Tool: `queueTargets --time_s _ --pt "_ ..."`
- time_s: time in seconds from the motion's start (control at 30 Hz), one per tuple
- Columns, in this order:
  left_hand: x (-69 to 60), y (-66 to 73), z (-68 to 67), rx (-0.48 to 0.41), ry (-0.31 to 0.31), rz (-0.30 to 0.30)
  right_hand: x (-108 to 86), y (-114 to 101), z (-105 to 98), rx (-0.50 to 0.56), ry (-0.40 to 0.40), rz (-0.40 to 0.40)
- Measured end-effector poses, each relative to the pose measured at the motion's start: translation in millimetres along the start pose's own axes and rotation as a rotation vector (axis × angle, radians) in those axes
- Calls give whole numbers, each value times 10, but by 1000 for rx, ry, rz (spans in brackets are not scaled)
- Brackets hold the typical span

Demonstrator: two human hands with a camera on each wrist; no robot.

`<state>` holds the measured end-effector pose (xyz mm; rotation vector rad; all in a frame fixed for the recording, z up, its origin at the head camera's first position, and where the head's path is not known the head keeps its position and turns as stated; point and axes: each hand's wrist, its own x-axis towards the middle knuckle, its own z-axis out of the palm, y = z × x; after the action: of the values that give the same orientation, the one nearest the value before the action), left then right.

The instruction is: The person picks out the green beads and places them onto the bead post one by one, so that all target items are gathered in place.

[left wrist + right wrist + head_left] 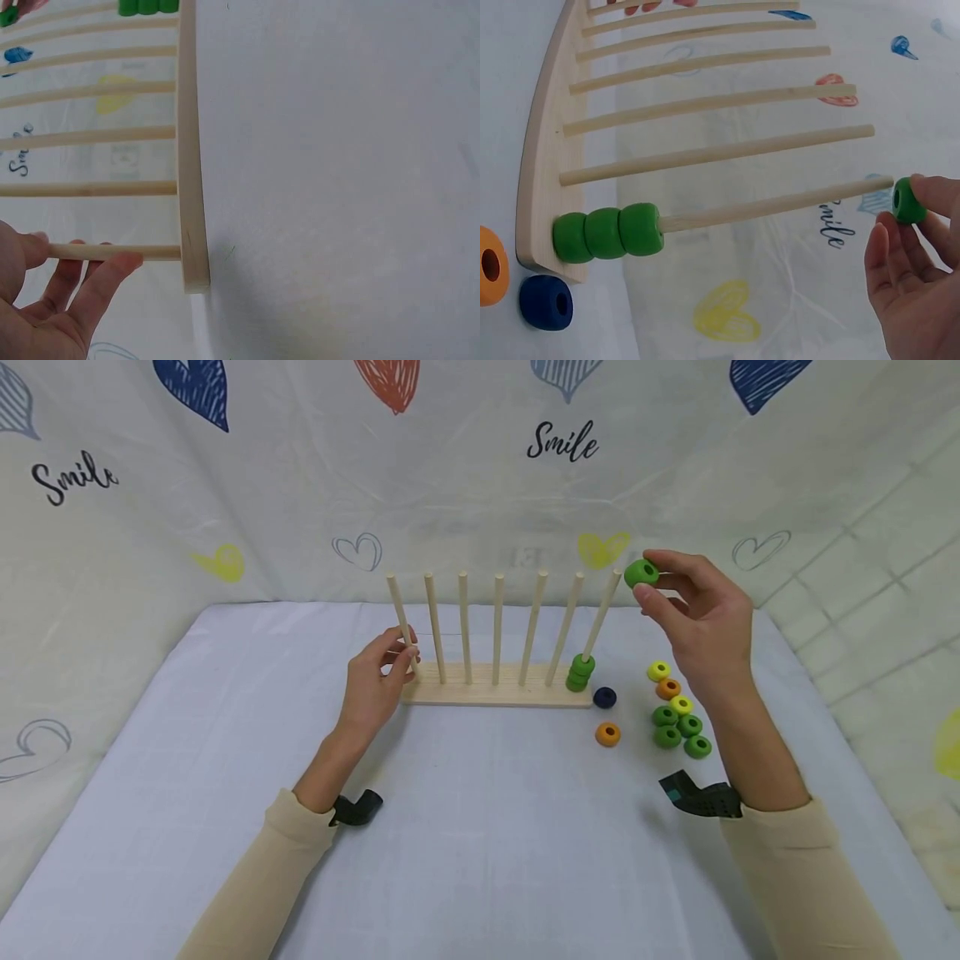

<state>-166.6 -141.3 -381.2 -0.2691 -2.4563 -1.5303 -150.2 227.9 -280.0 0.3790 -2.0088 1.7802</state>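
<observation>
Green, a round holed bead [637,575] sat pinched in the right hand [701,622] beside the rightmost wooden peg [602,614], hole roughly in line with it; the left hand [377,681] gripped the leftmost peg [397,602]. The pale wooden base [495,696] ran left to right on the white-clothed desk [480,827], pegs upright. Three green beads [580,673] were threaded; six pegs [498,627] stood bare, assorted coloured beads [682,727] loose.

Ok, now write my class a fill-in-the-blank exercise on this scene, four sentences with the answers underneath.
1. The right hand holds a ____ bead.
2. The board has ____ upright pegs.
3. On the rightmost peg sit ____ stacked beads.
4. The loose bead nearest the board is dark ____.

Missing words: green; seven; three; blue.
</observation>
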Motion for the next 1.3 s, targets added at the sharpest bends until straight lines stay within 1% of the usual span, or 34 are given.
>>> queueTargets --time_s 0.2,0.4,0.57,0.73,1.03,1.2,1.3 --pt "2 -8 5 -5 1 -1 8 4 10 -32 6 9" --pt "-6 3 4 -11 1 1 21 1 15 11 1 -7" --pt "-17 14 3 -19 -7 -7 25 4 26 9 -4 -15" --pt "-6 5 9 -28 -4 1 54 -2 47 15 -15 -26" --pt "-12 1 4 -25 -1 -8 62 -29 102 -162 -38 -3" --pt "-6 -1 9 -33 -1 2 70 -25 119 -192 -53 -18" --pt "-1 -2 13 -32 -2 8 71 -26 118 -190 -53 -18"
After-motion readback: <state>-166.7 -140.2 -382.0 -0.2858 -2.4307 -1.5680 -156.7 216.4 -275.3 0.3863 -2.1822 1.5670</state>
